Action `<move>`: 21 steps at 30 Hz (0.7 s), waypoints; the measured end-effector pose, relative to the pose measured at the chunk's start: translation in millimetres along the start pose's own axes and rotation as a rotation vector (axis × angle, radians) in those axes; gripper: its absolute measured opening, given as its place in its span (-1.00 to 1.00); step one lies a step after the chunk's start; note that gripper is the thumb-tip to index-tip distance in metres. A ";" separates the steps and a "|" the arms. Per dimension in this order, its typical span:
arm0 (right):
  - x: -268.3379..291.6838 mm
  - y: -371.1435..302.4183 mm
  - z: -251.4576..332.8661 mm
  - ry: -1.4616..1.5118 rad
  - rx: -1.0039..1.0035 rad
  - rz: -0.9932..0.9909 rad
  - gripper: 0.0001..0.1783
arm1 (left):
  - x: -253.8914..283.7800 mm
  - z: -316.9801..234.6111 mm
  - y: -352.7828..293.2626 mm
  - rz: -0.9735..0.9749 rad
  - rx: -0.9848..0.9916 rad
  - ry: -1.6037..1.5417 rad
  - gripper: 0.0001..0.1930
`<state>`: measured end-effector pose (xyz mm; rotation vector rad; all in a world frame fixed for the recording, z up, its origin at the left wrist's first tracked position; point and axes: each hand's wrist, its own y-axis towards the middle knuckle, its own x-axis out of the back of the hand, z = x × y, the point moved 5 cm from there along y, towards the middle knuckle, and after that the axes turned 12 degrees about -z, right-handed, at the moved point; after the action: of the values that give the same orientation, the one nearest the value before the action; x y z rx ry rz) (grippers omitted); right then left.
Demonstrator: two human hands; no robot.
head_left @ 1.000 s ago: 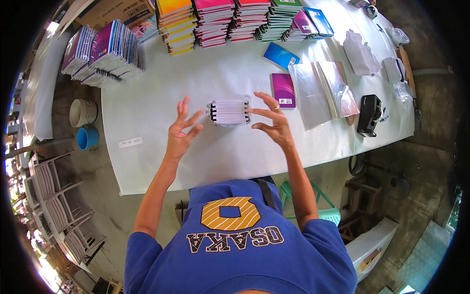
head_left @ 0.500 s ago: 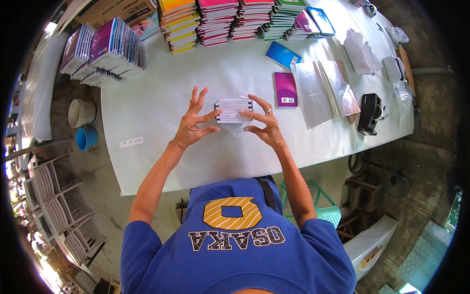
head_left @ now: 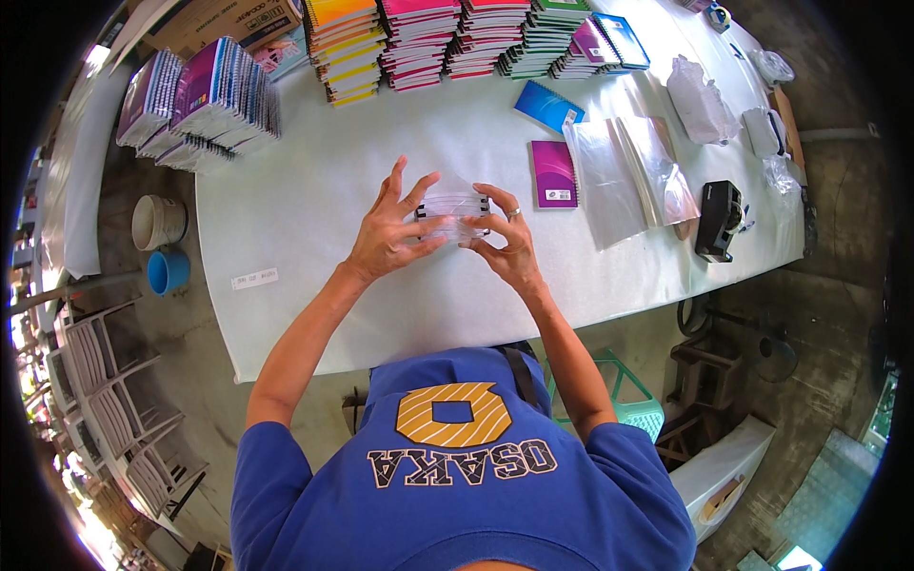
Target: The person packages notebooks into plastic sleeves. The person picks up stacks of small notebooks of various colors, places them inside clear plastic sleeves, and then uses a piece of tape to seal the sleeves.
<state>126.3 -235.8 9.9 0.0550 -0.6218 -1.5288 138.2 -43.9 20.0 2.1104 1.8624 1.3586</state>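
One left hand (head_left: 385, 238), one right hand (head_left: 512, 251), both half-spread against film-wrapped notebooks (head_left: 451, 206); pinch unclear

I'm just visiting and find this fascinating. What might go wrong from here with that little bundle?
The clear plastic on the bundle of notebooks looks thin, so it might wrinkle or tear under the left hand and right hand. The bundle seems to be several separate layers, so they could slip out of line. The tall yellow-edged stack looks uneven and might slide if bumped.
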 end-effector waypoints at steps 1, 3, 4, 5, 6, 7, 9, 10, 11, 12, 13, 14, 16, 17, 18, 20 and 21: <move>1.7 1.5 2.4 -0.021 0.019 -0.007 -0.64 | -1.6 -1.1 1.8 0.001 -0.024 0.042 -0.69; 2.1 3.6 2.2 -0.006 0.008 -0.016 -0.66 | -2.1 -1.7 5.1 0.001 -0.051 0.082 -0.74; 2.1 4.6 2.0 0.010 -0.006 -0.025 -0.67 | -1.7 -0.9 7.0 0.024 -0.037 0.077 -0.73; 1.8 5.7 2.1 0.007 -0.005 -0.028 -0.67 | -1.6 -0.1 9.0 0.047 -0.022 0.073 -0.73; 1.5 7.2 0.6 0.012 -0.035 -0.033 -0.69 | -0.6 -0.2 11.6 0.047 -0.025 0.071 -0.73; 1.6 8.2 -1.1 0.018 -0.067 -0.037 -0.71 | 0.3 0.6 14.0 0.055 0.012 0.024 -0.72; 3.0 12.3 -2.6 -0.014 -0.061 -0.031 -0.72 | -1.3 4.8 17.0 0.063 0.048 -0.026 -0.70; 2.4 14.7 -2.1 -0.042 -0.053 -0.021 -0.73 | -0.5 7.9 19.7 0.028 0.052 -0.076 -0.62; 1.7 16.6 -1.4 -0.042 -0.053 -0.021 -0.73 | 0.7 10.2 21.4 -0.007 0.057 -0.126 -0.54; 1.1 18.6 -0.8 -0.059 -0.055 -0.030 -0.73 | 0.4 11.7 21.5 -0.007 0.057 -0.126 -0.54; 0.8 22.3 2.2 -0.077 -0.058 -0.038 -0.72 | -0.3 11.9 23.3 -0.013 0.080 -0.170 -0.48; 0.6 26.1 5.5 -0.078 -0.059 -0.038 -0.72 | -1.1 12.1 25.1 -0.019 0.104 -0.213 -0.42; 3.1 30.9 3.0 -0.021 -0.256 -0.065 -0.70 | -0.5 9.7 29.9 -0.031 0.220 -0.308 -0.38; 3.7 32.4 0.6 -0.025 -0.258 -0.068 -0.70 | -0.9 11.6 31.6 -0.042 0.336 -0.400 -0.34; 2.3 34.7 -4.4 0.046 -0.290 -0.042 -0.68 | -3.6 17.1 31.8 -0.039 0.335 -0.405 -0.34; 0.4 40.7 -8.0 0.120 -0.323 -0.010 -0.67 | -14.5 36.1 29.2 0.093 0.567 -0.559 -0.40; -1.8 41.4 -12.8 0.129 -0.415 0.072 -0.67 | -15.1 42.0 30.0 0.093 0.569 -0.560 -0.40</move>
<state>169.3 -235.6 15.4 -0.1822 -0.1946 -1.5438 188.5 -43.6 1.1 2.4741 2.0466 0.1653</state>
